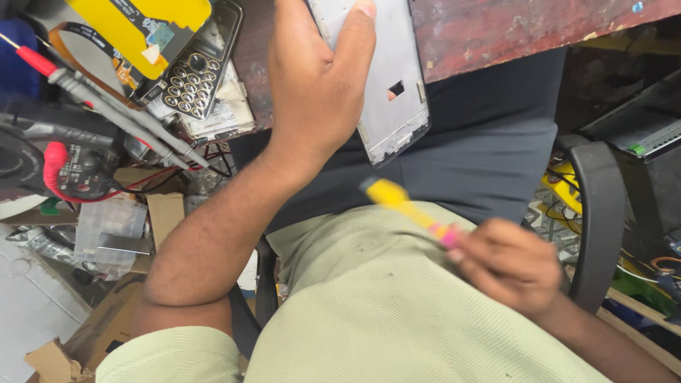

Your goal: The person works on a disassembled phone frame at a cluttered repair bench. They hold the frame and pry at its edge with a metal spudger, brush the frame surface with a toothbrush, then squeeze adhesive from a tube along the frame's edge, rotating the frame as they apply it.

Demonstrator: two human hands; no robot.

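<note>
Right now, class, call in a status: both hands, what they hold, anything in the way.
Left hand gripping white phone frame at table edge. Right hand holding yellow tool over lap, apart from frame. Nothing between them.

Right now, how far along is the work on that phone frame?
Already apart: the bare silver phone frame has no screen or board in it. In hand: the left hand holds the frame over the table edge; the right hand grips a yellow-handled tool, tip away from the frame. Left: the yellow flex-cable part lies unfitted on the table.
</note>
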